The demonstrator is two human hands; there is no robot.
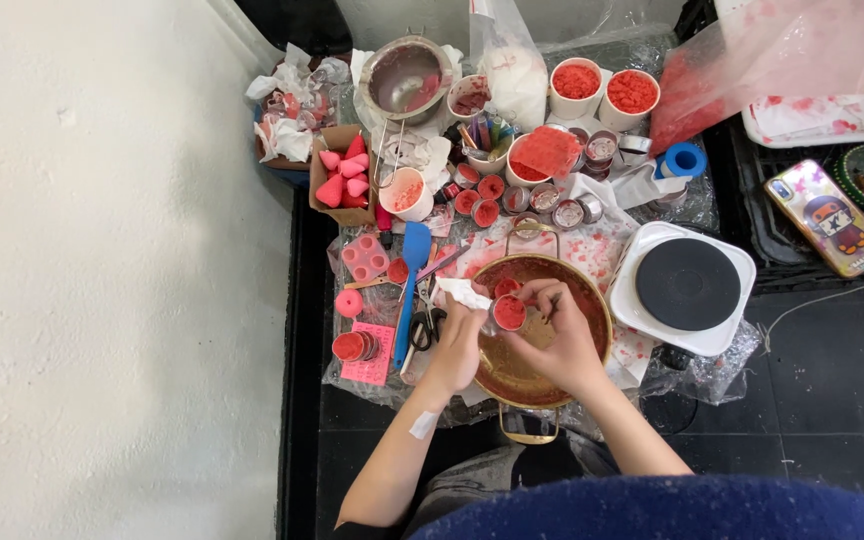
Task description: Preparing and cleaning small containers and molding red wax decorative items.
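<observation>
Left hand: our left hand (460,335) grips a crumpled white tissue (464,293), fingers curled around it, and presses it against the side of the small tin.
Right hand: our right hand (560,335) grasps a small round metal tin filled with red wax (509,313), fingers wrapped about its far side, thumb near the rim.
Tin's place: it is held between both hands, above the left part of the wide round brass pan with loop handles (572,283).
In the pan: another small red-filled tin (507,287) sits just behind the held one.
Left of the hands: a blue silicone spatula (412,270) lies lengthwise, with black-handled scissors (424,328) just beside it; further left, a pink silicone mould (364,257) and a stack of red wax discs (352,346).
Right of the pan: a white electric hotplate with a black round top (689,285), close to the pan's rim.
Behind: a cluster of small red-filled tins (482,200), two white cups of red crumbs (604,90), a steel bowl (407,78) and a cardboard box of pink cone shapes (344,178).
Far right: a phone in a patterned case (828,217), well apart from our hands.
</observation>
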